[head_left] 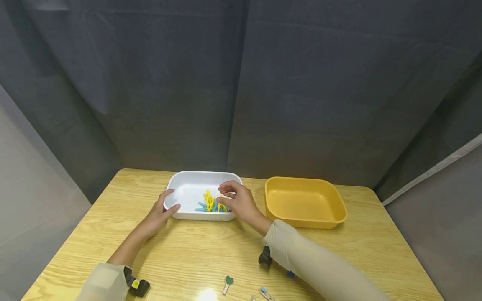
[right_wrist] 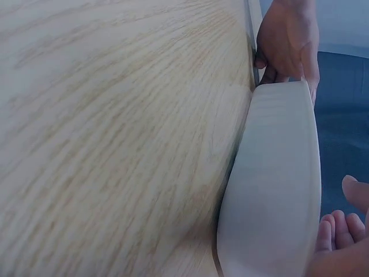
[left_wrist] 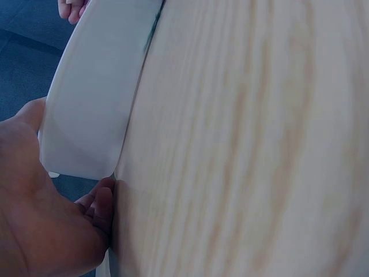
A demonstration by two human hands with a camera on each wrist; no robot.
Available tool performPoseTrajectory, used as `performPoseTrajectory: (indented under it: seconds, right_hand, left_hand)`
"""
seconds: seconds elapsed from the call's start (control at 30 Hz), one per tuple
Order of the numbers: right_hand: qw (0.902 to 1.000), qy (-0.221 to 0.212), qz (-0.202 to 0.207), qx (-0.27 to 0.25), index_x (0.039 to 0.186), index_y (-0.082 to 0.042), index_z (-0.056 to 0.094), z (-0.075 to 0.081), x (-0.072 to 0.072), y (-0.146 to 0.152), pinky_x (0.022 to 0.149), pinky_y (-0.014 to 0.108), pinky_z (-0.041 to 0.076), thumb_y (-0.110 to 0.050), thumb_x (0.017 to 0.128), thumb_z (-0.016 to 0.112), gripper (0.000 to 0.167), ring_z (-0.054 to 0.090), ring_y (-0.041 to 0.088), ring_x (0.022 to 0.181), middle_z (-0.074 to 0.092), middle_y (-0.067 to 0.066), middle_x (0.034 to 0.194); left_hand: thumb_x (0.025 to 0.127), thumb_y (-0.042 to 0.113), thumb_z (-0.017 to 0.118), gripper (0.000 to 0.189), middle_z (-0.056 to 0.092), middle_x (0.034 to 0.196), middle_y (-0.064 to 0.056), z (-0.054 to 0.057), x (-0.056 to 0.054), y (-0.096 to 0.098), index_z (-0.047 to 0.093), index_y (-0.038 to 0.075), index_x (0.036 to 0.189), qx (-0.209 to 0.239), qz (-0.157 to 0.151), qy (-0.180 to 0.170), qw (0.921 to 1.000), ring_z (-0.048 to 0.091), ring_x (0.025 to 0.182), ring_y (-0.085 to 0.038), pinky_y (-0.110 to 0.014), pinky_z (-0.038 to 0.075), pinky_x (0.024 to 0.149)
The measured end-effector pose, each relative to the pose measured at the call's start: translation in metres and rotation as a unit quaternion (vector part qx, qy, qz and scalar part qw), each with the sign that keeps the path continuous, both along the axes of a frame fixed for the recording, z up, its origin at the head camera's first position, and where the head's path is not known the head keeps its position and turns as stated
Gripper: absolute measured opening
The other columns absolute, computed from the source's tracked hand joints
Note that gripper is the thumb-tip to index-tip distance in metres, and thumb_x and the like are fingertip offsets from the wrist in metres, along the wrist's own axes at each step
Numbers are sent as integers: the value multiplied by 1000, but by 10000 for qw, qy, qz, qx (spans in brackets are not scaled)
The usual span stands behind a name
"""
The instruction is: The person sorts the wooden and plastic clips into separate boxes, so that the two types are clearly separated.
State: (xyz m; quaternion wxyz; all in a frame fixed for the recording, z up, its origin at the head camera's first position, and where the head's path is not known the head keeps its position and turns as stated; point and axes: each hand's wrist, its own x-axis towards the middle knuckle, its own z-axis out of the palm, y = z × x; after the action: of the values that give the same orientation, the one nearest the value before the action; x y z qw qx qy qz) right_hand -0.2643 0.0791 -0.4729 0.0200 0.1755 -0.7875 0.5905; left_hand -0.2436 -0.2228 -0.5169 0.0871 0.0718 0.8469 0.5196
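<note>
A white plastic basin [head_left: 192, 188] stands at the back of the table, left of the middle. Yellow clothespins [head_left: 208, 200] and blue clothespins [head_left: 201, 206] lie in its front right part. My left hand [head_left: 156, 216] grips the basin's left end, the thumb at the front rim and the fingers round the outside. Over the basin's right end hovers my right hand [head_left: 242, 204], above the clothespins. Its fingers are loosely bent, with the thumb apart from them, and I see nothing held. The right wrist view shows that hand [right_wrist: 346, 239] beside the white wall.
A yellow basin [head_left: 305, 202] stands to the right of the white one. Near the front edge lie a clip with a green heart [head_left: 228, 283], a light blue clip [head_left: 265, 293] and a dark blue item [head_left: 290, 274] partly under the right sleeve. A dark curtain [head_left: 241, 92] hangs behind.
</note>
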Motion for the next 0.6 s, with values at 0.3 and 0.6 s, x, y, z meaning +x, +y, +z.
performPoseTrajectory:
  seconds: [0.3, 0.6]
  right_hand:
    - [9999, -40, -109, 104, 114, 0, 68, -1, 1, 6, 98, 33, 56, -2, 84, 84, 35, 69, 29, 109, 70, 22, 116]
    - [9996, -27, -265, 70, 116, -1, 68, -1, -1, 22, 99, 34, 56, -1, 84, 84, 36, 69, 29, 111, 71, 18, 116]
  left_hand:
    - [107, 45, 53, 76, 7, 163, -38, -2, -1, -1, 10, 15, 162, -44, 14, 63, 10000, 12, 151, -57, -66, 15, 122]
    - [108, 41, 53, 73, 8, 163, -38, 1, 0, -1, 12, 16, 163, -37, 55, -7, 10000, 13, 152, -56, -64, 15, 123]
